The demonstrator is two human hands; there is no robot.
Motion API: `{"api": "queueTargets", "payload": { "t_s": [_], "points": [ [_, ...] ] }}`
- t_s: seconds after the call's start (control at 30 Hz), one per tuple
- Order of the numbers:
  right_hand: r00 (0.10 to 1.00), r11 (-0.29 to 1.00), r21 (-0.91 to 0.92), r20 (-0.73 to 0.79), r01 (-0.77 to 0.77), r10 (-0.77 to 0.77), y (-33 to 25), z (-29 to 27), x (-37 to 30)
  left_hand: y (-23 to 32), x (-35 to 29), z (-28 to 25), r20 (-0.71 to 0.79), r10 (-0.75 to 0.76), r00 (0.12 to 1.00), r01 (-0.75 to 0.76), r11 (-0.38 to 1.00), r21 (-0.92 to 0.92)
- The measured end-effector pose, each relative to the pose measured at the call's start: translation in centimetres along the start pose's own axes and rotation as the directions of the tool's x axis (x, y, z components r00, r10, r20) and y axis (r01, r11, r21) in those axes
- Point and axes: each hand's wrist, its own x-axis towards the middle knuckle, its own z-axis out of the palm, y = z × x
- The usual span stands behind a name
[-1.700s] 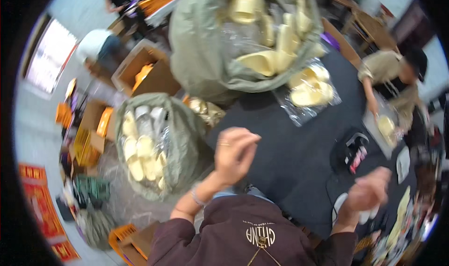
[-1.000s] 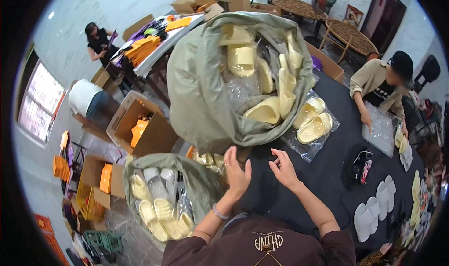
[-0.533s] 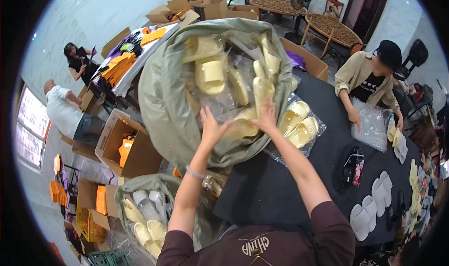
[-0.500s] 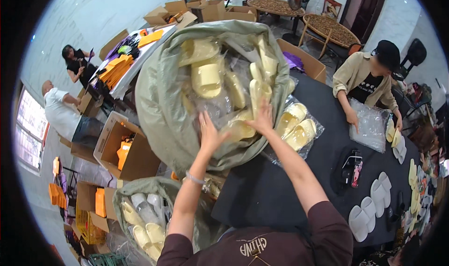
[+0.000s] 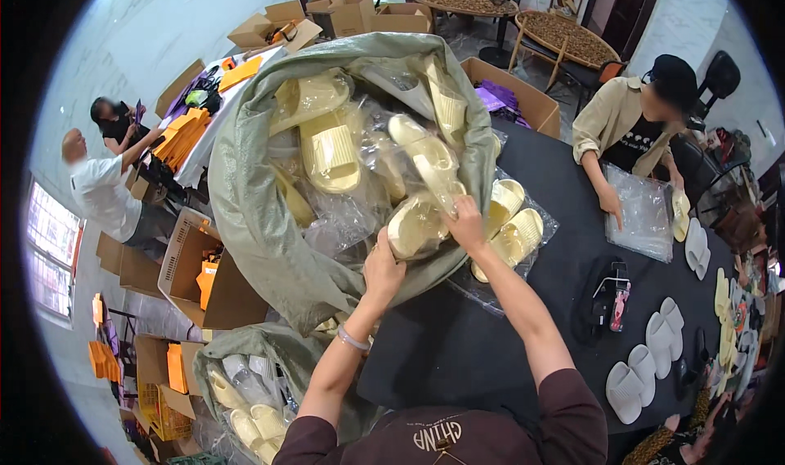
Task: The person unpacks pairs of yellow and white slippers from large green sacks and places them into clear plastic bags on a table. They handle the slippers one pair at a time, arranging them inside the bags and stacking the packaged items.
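A big grey-green woven sack stands open, filled with pale yellow slippers in clear plastic bags. Near its front edge, my left hand is closed on the near end of a bagged yellow slipper. My right hand grips another yellow slipper, which lies slanted across the first one's far side. Parts of both slippers are hidden by my fingers and the plastic. Just right of the sack, a bagged pair of yellow slippers lies on the dark table.
A second sack of slippers stands at lower left, near cardboard boxes. White slippers and a black tape dispenser lie on the table. Across it, a person handles clear plastic bags. Two people stand far left.
My hands have gone from resting spread on the bagged slippers to gripping them. The slipper by my right hand now tilts left. At far left, a person's arm has reached toward the orange pile.
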Motion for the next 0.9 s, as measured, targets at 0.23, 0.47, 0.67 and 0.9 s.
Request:
{"api": "queueTargets", "payload": {
  "t_s": [0.23,0.47,0.67,0.9],
  "points": [
    [0.935,0.951,-0.196,-0.221,0.237,-0.278,-2.1,-13.0,0.1,8.3,-2.4,1.5,0.039,0.213,0.976,-0.167,0.857,-0.488],
    [0.975,0.793,-0.6,-0.099,0.102,-0.201,9.0,-18.4,-5.5,11.0,-2.6,12.9,0.459,0.424,0.781,-0.116,0.82,-0.56],
    [0.989,0.749,-0.661,0.135,0.046,0.058,16.2,-18.6,-11.1,10.4,0.2,6.2,0.262,0.542,0.798,-0.517,0.84,-0.164],
    [0.607,0.779,-0.601,0.555,-0.181,0.569,13.6,-23.5,-4.4,-0.8,20.6,-13.6,-0.596,0.257,0.761,0.128,0.841,0.526]
  ]
}}
